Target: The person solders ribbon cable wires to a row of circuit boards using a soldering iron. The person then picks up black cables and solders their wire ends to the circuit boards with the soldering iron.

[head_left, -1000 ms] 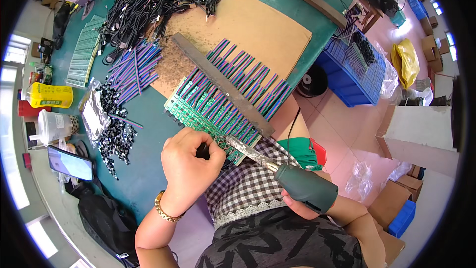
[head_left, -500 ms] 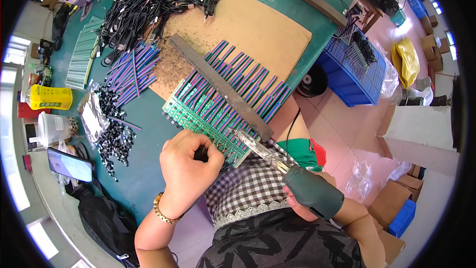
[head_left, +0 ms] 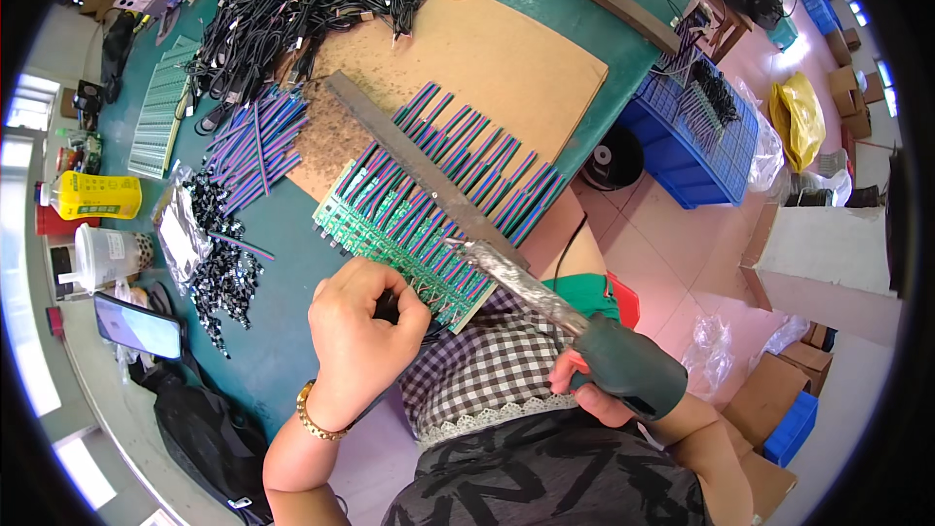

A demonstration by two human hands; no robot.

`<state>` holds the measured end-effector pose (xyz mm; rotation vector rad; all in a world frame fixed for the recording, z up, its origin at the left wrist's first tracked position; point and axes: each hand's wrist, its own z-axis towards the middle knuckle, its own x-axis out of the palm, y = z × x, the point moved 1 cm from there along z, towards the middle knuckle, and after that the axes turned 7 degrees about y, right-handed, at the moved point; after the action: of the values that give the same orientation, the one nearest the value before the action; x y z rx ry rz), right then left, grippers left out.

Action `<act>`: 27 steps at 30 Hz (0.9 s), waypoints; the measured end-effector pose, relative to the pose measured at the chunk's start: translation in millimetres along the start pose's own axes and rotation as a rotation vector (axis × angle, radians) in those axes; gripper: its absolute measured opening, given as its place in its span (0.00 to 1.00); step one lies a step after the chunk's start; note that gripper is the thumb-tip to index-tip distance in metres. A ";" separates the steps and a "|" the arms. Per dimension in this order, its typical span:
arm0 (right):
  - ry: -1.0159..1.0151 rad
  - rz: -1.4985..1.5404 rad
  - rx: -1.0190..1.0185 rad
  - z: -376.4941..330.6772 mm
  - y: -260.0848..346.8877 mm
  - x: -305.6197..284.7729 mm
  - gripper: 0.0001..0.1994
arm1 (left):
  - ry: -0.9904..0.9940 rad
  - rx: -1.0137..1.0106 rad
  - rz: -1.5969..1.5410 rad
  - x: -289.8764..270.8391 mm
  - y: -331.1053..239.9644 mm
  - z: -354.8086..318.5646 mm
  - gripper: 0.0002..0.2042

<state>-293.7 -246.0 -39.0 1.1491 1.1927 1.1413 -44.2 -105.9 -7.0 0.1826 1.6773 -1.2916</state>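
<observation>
My right hand (head_left: pixel 599 399) grips the dark green handle of a soldering gun (head_left: pixel 526 290); a red trigger shows by the fingers. Its metal barrel slants up and left, and the tip is over the near part of a green circuit board panel (head_left: pixel 365 229). My left hand (head_left: pixel 365 321), with a gold watch band at the wrist, is curled in a pinch at the panel's near left edge. Something dark shows inside its curl, too hidden to name. Rows of purple, blue and black ribbon wires (head_left: pixel 467 136) run from the panel under a long metal bar (head_left: pixel 419 166) lying across them.
Cardboard (head_left: pixel 506 49) lies under the wires on the green table. Black cables (head_left: pixel 282 19) pile up at the far left, near loose ribbon wires (head_left: pixel 258 151) and small black connectors (head_left: pixel 224 278). A phone (head_left: pixel 138 324) lies at left. A blue crate (head_left: pixel 691 141) stands at right.
The soldering gun's handle has shifted slightly right, and more of its barrel and red trigger shows. Panel, bar and my left hand sit slightly farther left in the picture; the left hand stays pinched.
</observation>
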 end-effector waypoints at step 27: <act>-0.004 -0.488 -0.120 16.3 -12.5 13.0 0.17 | 0.093 -0.176 -0.050 -5.8 -0.8 9.2 0.03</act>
<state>-276.5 -234.6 -52.0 0.7126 1.2926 0.8214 -36.3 -111.3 -1.8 0.0974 1.8755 -1.1793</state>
